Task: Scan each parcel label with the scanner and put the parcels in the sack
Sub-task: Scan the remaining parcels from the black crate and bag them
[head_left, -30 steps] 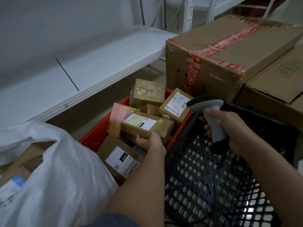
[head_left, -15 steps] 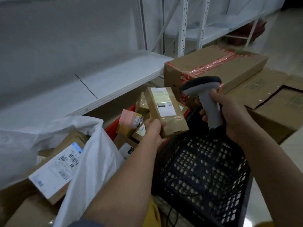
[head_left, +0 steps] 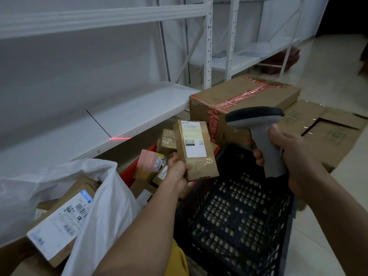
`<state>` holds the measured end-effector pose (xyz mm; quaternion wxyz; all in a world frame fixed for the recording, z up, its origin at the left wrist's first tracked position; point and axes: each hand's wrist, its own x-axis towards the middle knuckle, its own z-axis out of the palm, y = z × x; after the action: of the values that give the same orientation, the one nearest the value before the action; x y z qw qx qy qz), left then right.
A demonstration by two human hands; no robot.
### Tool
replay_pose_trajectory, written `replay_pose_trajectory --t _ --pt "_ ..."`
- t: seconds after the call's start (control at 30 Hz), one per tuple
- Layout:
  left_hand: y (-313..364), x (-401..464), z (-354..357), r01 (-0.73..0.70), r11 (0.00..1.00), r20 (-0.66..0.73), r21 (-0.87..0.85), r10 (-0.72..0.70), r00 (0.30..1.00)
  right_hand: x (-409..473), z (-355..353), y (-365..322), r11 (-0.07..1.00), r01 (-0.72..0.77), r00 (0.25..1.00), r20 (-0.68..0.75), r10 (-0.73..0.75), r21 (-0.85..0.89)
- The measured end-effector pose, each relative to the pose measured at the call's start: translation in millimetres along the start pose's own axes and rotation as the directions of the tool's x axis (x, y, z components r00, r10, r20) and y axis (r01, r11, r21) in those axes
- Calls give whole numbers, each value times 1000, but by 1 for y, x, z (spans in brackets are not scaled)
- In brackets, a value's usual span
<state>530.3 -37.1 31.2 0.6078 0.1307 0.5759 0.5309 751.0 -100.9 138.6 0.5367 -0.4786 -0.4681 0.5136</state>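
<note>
White shelving [head_left: 127,118] catches the red beam [head_left: 120,138]; it misses the label. Left hand [head_left: 176,172] grips the parcel [head_left: 196,150], upright, left of the scanner [head_left: 258,132] gripped by the right hand [head_left: 290,156].

Light: dim, cool and even, with no hard shadows.
Brightest areas: pale floor [head_left: 328,80] at upper right and white sack [head_left: 103,212].
Glow: red scanner line [head_left: 120,138] on the shelf edge [head_left: 139,124].
Focus: label [head_left: 194,139] print soft, perhaps from motion.
Distortion: shelf uprights [head_left: 208,40] lean at the wide-angle edges.
Darkest: black crate [head_left: 239,216] interior.
</note>
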Motion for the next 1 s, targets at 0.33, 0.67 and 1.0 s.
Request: replay_pose_trajectory --t 0.33,0.67,1.0 --pt "-7 5 7 14 1000 53 -2 -14 998 -5 -10 -1 999 35 999 -24 -35 9" --pt "-4 -14 -1 -4 1000 116 -2 4 993 -1 -8 4 998 -23 1000 -14 24 58" --pt "99 -106 -95 -352 936 -85 26 352 932 6 62 10 967 -221 974 -17 224 125"
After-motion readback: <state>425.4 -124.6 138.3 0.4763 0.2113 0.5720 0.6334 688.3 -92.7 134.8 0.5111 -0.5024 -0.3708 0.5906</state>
